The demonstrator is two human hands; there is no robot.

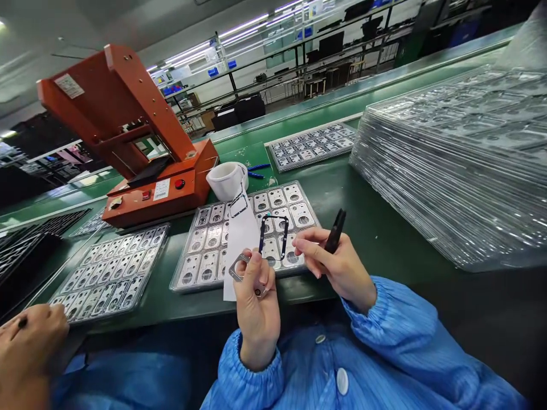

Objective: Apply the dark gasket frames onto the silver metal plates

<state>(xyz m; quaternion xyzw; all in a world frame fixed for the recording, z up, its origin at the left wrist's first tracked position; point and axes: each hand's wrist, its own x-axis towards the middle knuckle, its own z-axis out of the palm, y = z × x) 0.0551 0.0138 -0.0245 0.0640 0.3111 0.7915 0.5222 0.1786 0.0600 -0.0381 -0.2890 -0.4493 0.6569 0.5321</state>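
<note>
My left hand (258, 302) is closed in front of me, thumb and fingers pinching a small silver metal plate (237, 270) with a cut-out. A thin black rectangular frame (285, 232) stands out between my hands, one lower corner close to my left thumb; which hand supports it I cannot tell. My right hand (337, 265) is closed around a slim black tool (335, 230); its tip is hidden by the fingers. Behind my left hand runs a white paper strip (243, 236) bearing black frame pieces. Beneath lies a clear tray (182, 282) of similar silver plates.
A white roll (226, 179) and blue-handled tool (258, 168) sit behind the tray. An orange press (158, 165) stands back left. Other trays (111, 273) (314, 147) lie left and behind; stacked clear trays (427, 176) rise at right. Another person's hand (34, 341) is lower left.
</note>
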